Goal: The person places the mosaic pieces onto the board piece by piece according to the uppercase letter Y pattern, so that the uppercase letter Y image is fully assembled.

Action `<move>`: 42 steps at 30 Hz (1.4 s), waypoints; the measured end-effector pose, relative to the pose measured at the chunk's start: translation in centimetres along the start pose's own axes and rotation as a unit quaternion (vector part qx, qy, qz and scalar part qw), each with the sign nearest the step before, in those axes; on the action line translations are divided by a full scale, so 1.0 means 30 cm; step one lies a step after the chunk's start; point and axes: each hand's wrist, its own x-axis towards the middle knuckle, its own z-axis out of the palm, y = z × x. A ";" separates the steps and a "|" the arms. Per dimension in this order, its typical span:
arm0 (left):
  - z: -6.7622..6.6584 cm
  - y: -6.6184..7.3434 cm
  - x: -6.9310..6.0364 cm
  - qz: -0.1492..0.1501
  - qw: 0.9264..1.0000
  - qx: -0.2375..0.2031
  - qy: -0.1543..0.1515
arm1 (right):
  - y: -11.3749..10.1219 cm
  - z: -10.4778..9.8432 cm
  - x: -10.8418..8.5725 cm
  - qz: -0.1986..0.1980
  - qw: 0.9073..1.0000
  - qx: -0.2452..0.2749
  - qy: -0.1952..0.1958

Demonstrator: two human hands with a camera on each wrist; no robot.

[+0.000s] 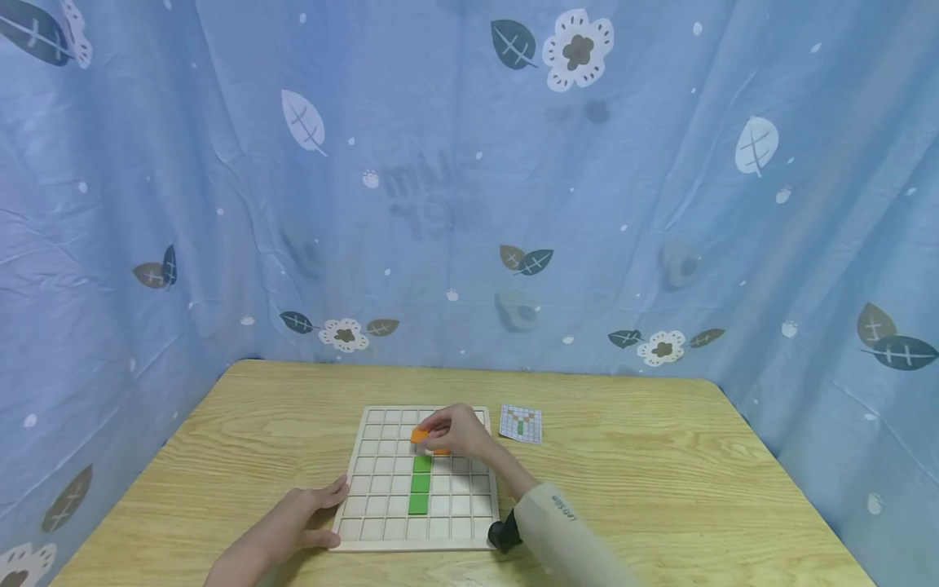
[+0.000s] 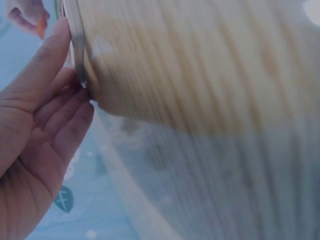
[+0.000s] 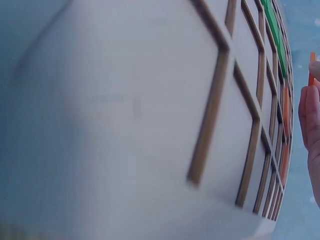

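My right hand (image 1: 460,430) pinches an orange square tile (image 1: 419,435) above the upper middle of a pale wooden grid board (image 1: 372,529). The same tile (image 3: 312,70) stands on edge between the fingertips in the right wrist view. Three green tiles (image 1: 420,483) lie in a column on the board. Below my right hand an orange tile (image 1: 442,452) sits partly hidden; the right wrist view shows two orange tiles (image 3: 285,112) in the grid. With thumb and fingers spread, my left hand (image 1: 301,518) touches the board's left edge near its lower corner.
A small card (image 1: 521,423) printed with a coloured grid pattern lies right of the board. Light wood table (image 1: 660,481) surrounds both. Behind hangs a blue curtain (image 1: 440,204) with leaves and flowers. A black object (image 1: 504,534) is by the right sleeve, at the board's lower right corner.
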 end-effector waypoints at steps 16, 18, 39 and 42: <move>0.006 0.006 0.002 -0.019 1.000 -0.009 -0.009 | -0.025 0.059 0.028 0.018 0.998 -0.057 -0.011; 0.006 0.005 0.003 -0.022 1.000 -0.014 -0.011 | -0.024 0.060 0.031 0.016 0.998 -0.058 -0.012; 0.001 -0.008 0.011 -0.013 1.000 0.003 -0.011 | -0.027 0.069 0.058 0.005 0.996 -0.089 -0.023; 0.000 -0.008 0.010 -0.011 1.000 0.007 -0.010 | -0.028 0.069 0.062 0.004 0.995 -0.097 -0.026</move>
